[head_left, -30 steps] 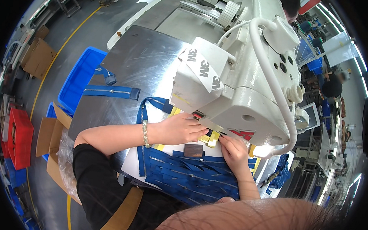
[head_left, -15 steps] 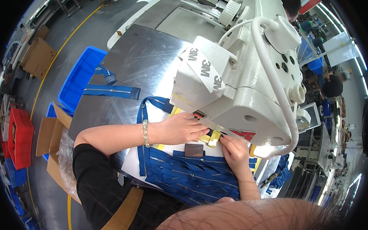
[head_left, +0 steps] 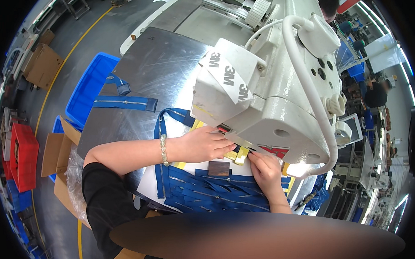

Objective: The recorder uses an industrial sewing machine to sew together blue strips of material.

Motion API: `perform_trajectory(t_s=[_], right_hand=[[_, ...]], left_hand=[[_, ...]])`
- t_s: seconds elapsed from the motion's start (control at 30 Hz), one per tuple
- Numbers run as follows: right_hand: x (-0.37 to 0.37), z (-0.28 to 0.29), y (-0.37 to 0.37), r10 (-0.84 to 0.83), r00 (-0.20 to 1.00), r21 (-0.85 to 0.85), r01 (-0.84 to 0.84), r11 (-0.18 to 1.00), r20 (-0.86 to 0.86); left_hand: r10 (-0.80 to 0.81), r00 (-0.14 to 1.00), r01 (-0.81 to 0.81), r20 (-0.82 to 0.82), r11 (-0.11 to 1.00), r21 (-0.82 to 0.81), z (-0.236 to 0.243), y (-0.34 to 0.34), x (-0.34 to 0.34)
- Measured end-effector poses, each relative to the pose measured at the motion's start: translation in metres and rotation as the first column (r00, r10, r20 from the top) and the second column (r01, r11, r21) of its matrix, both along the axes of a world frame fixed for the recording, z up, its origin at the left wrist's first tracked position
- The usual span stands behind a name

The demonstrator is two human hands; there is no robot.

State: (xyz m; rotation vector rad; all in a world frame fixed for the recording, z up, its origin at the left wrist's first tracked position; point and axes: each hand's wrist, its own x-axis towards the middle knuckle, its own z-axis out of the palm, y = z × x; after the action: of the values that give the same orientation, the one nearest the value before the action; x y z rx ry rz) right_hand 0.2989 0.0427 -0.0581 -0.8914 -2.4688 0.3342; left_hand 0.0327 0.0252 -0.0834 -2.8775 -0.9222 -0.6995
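Note:
Under the front of a white sewing machine [head_left: 272,118], my left hand [head_left: 207,145] lies with bent fingers pressed together beside a yellow guide piece [head_left: 241,156]. A bead bracelet circles that wrist. My right hand [head_left: 266,170] pinches at the right side of the yellow piece; what its fingertips hold is hidden. A bit of dark blue material shows between the hands. A dark wooden block [head_left: 219,168] sits just below, at the top of several blue zippers [head_left: 214,189] laid side by side. One blue zipper strip [head_left: 160,132] loops up on the left toward the machine.
Another blue zipper [head_left: 126,102] lies on the metal table [head_left: 150,59], by a blue bin [head_left: 87,91]. An open cardboard box [head_left: 62,154] with clear plastic stands at left, a red bin [head_left: 23,155] beyond. A white hose [head_left: 305,82] curves along the machine.
Both hands keep almost the same place and grip. The view has shifted slightly, and a blurred oval now covers the lower edge, including part of the zippers.

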Motion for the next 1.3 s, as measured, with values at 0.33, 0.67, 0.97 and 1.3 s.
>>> perform_trajectory(t_s=[0.33, 0.67, 0.97, 1.3], right_hand=[[0.001, -0.002, 0.002, 0.011, 1.0, 0.062, -0.012, 0.998, 0.011], [-0.001, 0.007, 0.002, 0.032, 0.988, 0.138, -0.053, 0.989, 0.148], [0.003, 0.007, 0.002, 0.061, 0.981, 0.171, -0.094, 0.981, 0.185], [0.001, 0.007, 0.005, 0.081, 0.983, 0.181, -0.111, 0.977, 0.165]], left_hand=[[-0.001, 1.0, 0.005, 0.029, 0.992, -0.127, 0.002, 0.001, -0.002], [0.019, 1.0, -0.018, 0.004, 0.991, -0.129, -0.001, 0.003, -0.005], [-0.006, 0.999, 0.01, 0.031, 0.991, -0.133, -0.003, 0.007, -0.006], [-0.03, 0.999, 0.032, 0.011, 0.986, -0.163, 0.005, 0.012, -0.013]])
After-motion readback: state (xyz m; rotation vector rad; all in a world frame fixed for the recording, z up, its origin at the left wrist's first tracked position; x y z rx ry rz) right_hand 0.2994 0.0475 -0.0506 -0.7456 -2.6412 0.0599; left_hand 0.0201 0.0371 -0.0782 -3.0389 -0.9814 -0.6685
